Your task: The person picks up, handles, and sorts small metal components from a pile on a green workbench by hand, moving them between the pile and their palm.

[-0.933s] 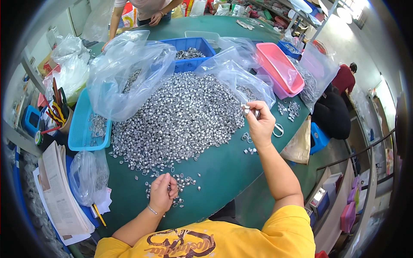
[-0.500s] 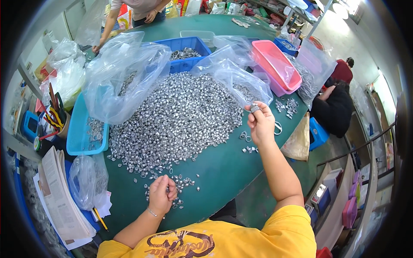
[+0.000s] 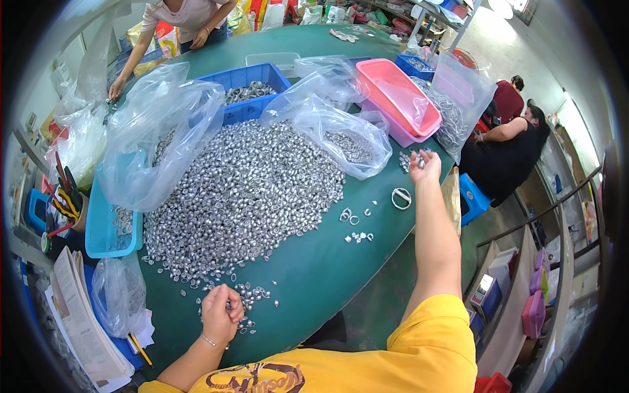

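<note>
Green surface (image 3: 308, 281): right hand (image 3: 427, 169), swung outward, puts side pieces (image 3: 404, 161) within parted fingers' reach; left hand (image 3: 220, 313) curled, contents hidden

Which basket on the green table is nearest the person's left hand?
The light blue basket at left, partly under a clear bag; the dark blue baskets and pink baskets stand farther from the left hand.
</note>
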The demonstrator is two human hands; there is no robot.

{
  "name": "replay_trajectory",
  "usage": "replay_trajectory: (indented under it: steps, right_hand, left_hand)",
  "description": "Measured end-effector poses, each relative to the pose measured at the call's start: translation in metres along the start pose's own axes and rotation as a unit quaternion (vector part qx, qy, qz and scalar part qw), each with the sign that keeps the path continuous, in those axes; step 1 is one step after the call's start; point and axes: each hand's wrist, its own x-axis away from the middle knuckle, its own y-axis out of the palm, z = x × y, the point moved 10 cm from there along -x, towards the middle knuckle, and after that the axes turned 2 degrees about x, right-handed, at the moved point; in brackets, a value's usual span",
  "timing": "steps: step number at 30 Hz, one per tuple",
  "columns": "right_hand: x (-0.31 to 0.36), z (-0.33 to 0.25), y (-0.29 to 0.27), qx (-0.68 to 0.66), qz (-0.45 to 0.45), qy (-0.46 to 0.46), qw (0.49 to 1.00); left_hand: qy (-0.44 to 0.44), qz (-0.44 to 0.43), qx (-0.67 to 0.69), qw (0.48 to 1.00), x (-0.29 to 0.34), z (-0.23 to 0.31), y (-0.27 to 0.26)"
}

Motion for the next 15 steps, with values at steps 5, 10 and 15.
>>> replay_trajectory:
  steps: [5, 10, 15]
  right_hand:
    - [-0.052, -0.022, 0.026, 0.073, 0.022, 0.007, 0.997]
    - [-0.059, -0.046, 0.079, 0.16, -0.121, -0.129, 0.971]
    - [-0.095, -0.07, 0.088, 0.295, -0.088, -0.198, 0.931]
  left_hand:
    - [0.0, 0.009, -0.004, 1.0, -0.001, -0.002, 0.0]
    - [0.003, 0.006, -0.015, 1.0, 0.001, 0.0, 0.001]
    - [0.002, 0.004, -0.029, 1.0, -0.001, -0.004, 0.006]
